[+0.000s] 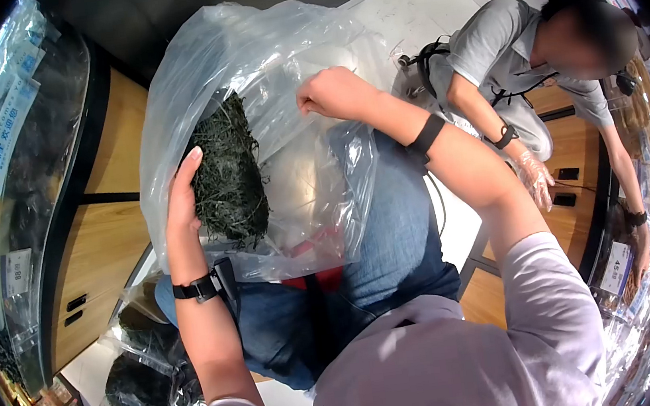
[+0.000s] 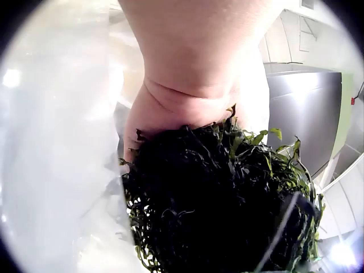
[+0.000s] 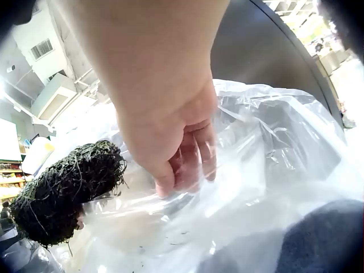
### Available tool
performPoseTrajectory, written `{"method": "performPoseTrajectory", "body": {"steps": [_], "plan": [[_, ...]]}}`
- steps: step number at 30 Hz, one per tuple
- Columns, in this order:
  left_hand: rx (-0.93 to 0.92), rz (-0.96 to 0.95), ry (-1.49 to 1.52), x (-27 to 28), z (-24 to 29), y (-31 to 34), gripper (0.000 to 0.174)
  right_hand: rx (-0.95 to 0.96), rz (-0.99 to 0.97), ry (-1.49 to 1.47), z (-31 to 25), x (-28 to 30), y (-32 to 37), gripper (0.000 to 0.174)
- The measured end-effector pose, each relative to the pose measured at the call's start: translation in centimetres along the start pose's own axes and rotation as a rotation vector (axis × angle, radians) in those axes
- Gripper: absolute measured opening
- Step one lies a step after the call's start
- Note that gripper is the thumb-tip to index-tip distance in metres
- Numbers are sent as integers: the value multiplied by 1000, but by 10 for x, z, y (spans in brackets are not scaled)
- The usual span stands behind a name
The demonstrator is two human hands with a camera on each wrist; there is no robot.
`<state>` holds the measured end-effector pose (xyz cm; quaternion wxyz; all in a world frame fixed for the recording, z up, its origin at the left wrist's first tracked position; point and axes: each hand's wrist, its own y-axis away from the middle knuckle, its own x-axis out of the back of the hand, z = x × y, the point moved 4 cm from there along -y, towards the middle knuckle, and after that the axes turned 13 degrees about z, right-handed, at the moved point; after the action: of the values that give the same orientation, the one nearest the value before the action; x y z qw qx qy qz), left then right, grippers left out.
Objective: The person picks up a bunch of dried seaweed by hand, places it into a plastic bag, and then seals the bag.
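A dark, shredded, dried bundle like seaweed (image 1: 229,174) (image 2: 210,199) (image 3: 65,193) stands lengthwise at the mouth of a large clear plastic bag (image 1: 282,39) (image 3: 296,142). My left hand (image 1: 182,195) (image 2: 185,108) grips the bundle from its left side, thumb up along the edge; most of its fingers are hidden behind it. To the right, my right hand (image 1: 341,95) (image 3: 170,142) has its fingers curled, pinching the bag's thin film. The bag lies spread over my jeans, with a red patch showing through its lower part.
A wooden display counter (image 1: 99,261) with packaged goods stands at the left. Another bag with a dark bundle (image 1: 138,389) is at lower left. A crouching person in grey (image 1: 495,39) reaches toward shelves at the right, one hand in a clear glove.
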<state>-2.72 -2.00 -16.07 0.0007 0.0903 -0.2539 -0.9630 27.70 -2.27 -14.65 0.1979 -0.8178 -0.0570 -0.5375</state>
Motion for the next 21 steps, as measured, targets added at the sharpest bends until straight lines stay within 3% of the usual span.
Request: {"method": "performPoseTrajectory", "body": {"steps": [6,10,13,15,18,20,21], "plan": [[-30,-93,-4,-6,11,7,50,-35,218,223,-11,-20,-20,12],[-143,-121,-38,-12,9,9,49,-190,211,211,-31,-59,-26,12],[-55,-158,-69,-11,6,8,50,-308,157,115,-49,-80,-24,12],[-95,-139,-78,-9,0,4,52,-400,72,101,-49,-96,-25,14],[-112,-95,-225,-7,-5,-4,59,-566,91,-31,-36,-114,-19,15],[-39,-105,-220,-7,-2,-2,60,-944,9,-712,-21,-133,-6,13],[32,-112,-213,-6,-2,-2,60,-951,9,-715,-14,-138,-7,13]]}}
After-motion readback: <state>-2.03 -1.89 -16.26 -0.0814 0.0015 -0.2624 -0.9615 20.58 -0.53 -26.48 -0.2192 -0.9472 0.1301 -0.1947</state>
